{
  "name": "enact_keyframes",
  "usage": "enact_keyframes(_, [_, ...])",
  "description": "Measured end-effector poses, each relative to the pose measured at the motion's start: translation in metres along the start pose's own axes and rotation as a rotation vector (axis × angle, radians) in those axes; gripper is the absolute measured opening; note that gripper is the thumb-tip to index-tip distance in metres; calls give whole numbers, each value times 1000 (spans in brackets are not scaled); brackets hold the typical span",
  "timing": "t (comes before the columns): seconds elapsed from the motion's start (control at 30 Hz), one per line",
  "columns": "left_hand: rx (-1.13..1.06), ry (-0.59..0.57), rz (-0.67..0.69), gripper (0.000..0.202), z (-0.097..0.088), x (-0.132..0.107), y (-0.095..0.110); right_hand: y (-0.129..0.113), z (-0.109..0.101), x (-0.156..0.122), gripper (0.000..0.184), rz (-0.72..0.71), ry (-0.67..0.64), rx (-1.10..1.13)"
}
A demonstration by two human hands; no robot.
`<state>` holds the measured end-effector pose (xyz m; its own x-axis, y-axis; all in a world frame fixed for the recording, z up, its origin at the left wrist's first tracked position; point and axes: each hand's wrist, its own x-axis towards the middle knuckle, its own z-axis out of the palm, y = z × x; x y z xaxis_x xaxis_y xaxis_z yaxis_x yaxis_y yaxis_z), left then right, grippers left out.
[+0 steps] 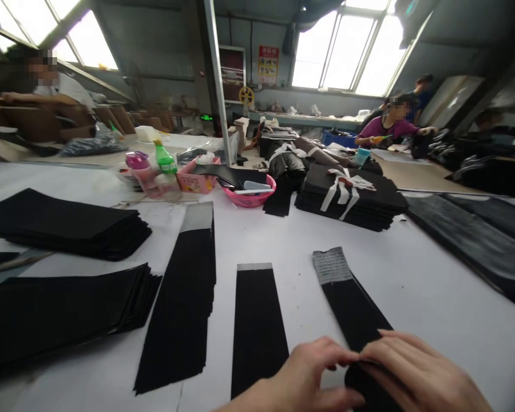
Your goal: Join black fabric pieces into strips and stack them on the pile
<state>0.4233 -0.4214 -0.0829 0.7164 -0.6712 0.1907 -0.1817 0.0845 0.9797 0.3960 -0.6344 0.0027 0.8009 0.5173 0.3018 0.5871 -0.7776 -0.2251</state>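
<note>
Both my hands meet at the lower right over a stack of black fabric strips with a greyish far end. My left hand pinches the edge of a black piece between thumb and fingers. From the right, my right hand closes on the same piece, its fingers bent over the top; the near part is hidden by the hands. Left of them lies a single-looking black strip with a pale band at its far end. Further left is a taller stack of long black pieces, also grey at the far end.
Two piles of black panels, a rear pile and a nearer pile, lie at left. Behind stand a pink basin, a green-topped bottle and a tied black bundle. Dark fabric covers the right. Co-workers sit beyond.
</note>
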Motion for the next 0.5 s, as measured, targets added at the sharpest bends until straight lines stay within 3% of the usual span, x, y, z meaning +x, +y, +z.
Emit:
enact_keyframes(0.03, [-73,48,-73,41,1,-9,1,-4,2,10,12,-28,-38,23])
enact_keyframes(0.1, [-246,119,-205,45,-2,-23,1,-6,2,25,9,19,-54,72])
enact_keyframes(0.17, [-381,166,-275,46,-10,-33,3,-2,5,36,8,138,-140,213])
enact_keyframes(0.27, [-434,223,-328,45,-25,-47,9,6,18,40,15,398,-280,609])
enact_keyframes(0.37, [-357,169,-394,40,-42,-66,18,9,42,34,18,652,-131,993])
enact_keyframes(0.5, [85,-149,-318,23,-60,-106,23,12,61,21,21,903,136,1315])
